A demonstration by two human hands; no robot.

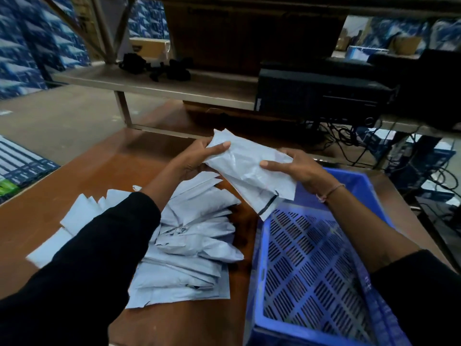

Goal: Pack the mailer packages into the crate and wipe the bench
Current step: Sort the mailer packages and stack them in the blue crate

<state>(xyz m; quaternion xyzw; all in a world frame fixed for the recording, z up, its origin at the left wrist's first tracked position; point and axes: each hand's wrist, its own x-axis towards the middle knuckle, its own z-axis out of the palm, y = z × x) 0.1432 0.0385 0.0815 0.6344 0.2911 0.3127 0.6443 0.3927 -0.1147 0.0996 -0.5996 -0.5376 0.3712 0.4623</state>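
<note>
pale grey plastic mailer package (247,168) above blue slotted plastic crate (311,258) rim | left hand (199,156), right hand (296,168) grip opposite ends, thumbs on top

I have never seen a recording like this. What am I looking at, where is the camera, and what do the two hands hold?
There is no machine here. A person wears one camera on the head, looking forward and down, so you see that person's own arms in black sleeves.

The left hand and the right hand grip one grey mailer between them, lifted above the brown bench. Its lower end hangs over the far edge of the blue crate, which stands on the bench at the right. The part of the crate floor that shows has no mailers on it.

Left of the crate lies a loose pile of mailers, partly under the left arm. Behind the bench, a shelf carries a black box and cables.
</note>
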